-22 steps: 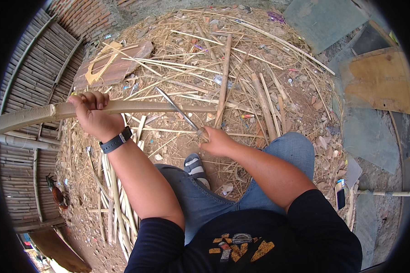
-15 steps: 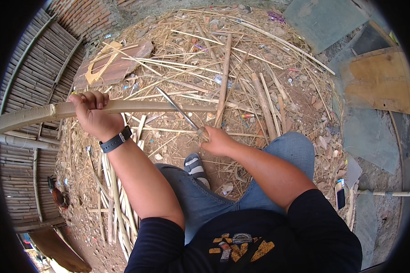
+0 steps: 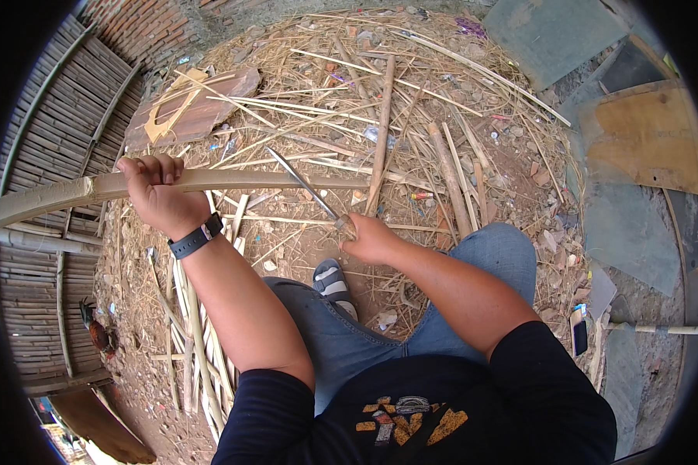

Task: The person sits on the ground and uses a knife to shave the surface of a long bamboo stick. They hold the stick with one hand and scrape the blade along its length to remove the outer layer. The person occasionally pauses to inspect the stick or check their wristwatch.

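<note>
A long split bamboo piece (image 3: 240,180) stretches from the far left rim to the middle of the view, its right end near a bamboo pole on the ground. Around it, toward its left part, my left hand (image 3: 159,190) is closed, with a dark watch on the wrist. My right hand (image 3: 371,239) grips the handle of a long knife (image 3: 306,186). The blade slants up and left, crossing the bamboo piece near its right part; whether the edge touches it I cannot tell.
Bamboo strips (image 3: 202,333) lie left of my legs. Poles (image 3: 382,132) and straw litter the ground ahead. A chicken (image 3: 98,335) stands by the slatted bamboo wall (image 3: 39,294). A phone (image 3: 579,335) lies at right, near grey sheets (image 3: 628,232).
The chicken at the left has shifted a little. My hands, the knife and the bamboo piece stay almost where they were.
</note>
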Action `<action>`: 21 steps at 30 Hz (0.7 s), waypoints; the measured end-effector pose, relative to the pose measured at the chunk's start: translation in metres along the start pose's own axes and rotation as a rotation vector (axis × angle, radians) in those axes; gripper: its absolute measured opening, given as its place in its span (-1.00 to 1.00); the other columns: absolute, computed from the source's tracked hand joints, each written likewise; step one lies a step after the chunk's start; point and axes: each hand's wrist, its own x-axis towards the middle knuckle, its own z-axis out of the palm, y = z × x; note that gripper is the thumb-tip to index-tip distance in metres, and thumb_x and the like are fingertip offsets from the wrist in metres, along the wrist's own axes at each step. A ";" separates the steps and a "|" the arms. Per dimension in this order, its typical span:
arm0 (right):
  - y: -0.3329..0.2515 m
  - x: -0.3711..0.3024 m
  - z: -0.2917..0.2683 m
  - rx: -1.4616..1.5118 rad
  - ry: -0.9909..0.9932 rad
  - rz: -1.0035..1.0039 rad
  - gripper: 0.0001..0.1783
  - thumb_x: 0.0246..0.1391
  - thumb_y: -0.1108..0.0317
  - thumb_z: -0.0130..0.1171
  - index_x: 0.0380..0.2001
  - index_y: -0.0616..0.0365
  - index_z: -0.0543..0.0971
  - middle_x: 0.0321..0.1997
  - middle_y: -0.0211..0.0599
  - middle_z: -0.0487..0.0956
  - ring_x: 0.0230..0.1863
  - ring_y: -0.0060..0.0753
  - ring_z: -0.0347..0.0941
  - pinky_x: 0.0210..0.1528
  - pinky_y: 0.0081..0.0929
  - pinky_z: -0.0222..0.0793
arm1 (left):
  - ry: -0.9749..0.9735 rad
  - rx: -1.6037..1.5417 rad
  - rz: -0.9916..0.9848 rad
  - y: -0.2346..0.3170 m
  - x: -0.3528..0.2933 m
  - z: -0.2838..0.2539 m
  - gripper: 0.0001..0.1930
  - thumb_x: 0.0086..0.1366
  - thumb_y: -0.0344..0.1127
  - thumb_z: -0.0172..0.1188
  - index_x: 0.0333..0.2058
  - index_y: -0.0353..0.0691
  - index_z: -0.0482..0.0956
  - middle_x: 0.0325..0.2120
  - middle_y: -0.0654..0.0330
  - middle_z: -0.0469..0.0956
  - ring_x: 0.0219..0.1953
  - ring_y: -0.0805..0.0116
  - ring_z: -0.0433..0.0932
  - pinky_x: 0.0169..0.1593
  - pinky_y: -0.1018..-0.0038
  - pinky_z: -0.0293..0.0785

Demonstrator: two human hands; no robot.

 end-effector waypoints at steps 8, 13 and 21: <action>0.002 0.001 0.001 0.005 -0.015 0.012 -0.45 -0.04 0.21 0.28 -0.05 0.35 0.42 -0.19 0.21 0.57 -0.08 0.13 0.53 -0.03 -0.16 0.43 | 0.004 0.002 0.001 -0.001 0.001 -0.001 -0.64 0.40 -0.03 0.08 -0.52 -0.04 0.27 -0.69 0.40 0.07 -0.62 0.52 0.07 -0.48 0.52 0.03; 0.004 0.001 0.002 0.006 0.009 -0.010 -0.48 -0.05 0.21 0.28 -0.09 0.34 0.43 -0.20 0.20 0.57 -0.08 0.14 0.53 -0.03 -0.13 0.43 | -0.018 -0.033 -0.012 0.001 0.000 -0.002 -0.64 0.39 -0.05 0.10 -0.53 -0.05 0.29 -0.67 0.39 0.14 -0.63 0.55 0.08 -0.50 0.55 0.04; 0.000 -0.001 0.000 0.005 0.001 0.020 -0.49 -0.06 0.20 0.29 -0.12 0.34 0.43 -0.20 0.22 0.57 -0.08 0.16 0.52 -0.02 -0.13 0.43 | -0.020 -0.037 -0.015 0.000 0.001 -0.004 -0.64 0.40 -0.05 0.10 -0.53 -0.05 0.28 -0.67 0.39 0.14 -0.63 0.55 0.08 -0.50 0.55 0.05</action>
